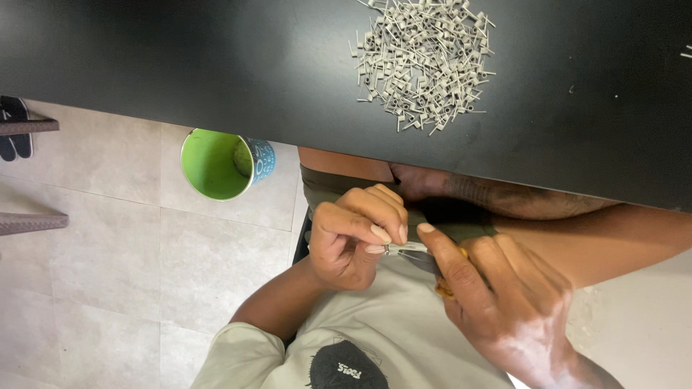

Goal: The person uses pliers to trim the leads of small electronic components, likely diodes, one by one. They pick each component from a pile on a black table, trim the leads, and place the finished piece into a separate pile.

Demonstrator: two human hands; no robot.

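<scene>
Here, just below the near edge of the black desk (180,65), my two hands meet over my lap. My left hand (353,238) has its grip pinched shut, thumb and forefinger tips pressed together on a small silvery metal piece (398,248), which sits between my two hands, below the desk edge and above my pale shirt (389,324). My right hand (497,295) is curled closed around a tool with a yellowish handle (443,288), its forefinger stretched along the top toward the metal piece; the dark tip of the tool reaches that piece, though I cannot tell exactly how they touch. Up on the desk, well apart from my hands, lies a loose heap of small grey metal pieces (425,57). Off the desk edge to the left, a green cup (216,164) stands on the tiled floor (108,259).
</scene>
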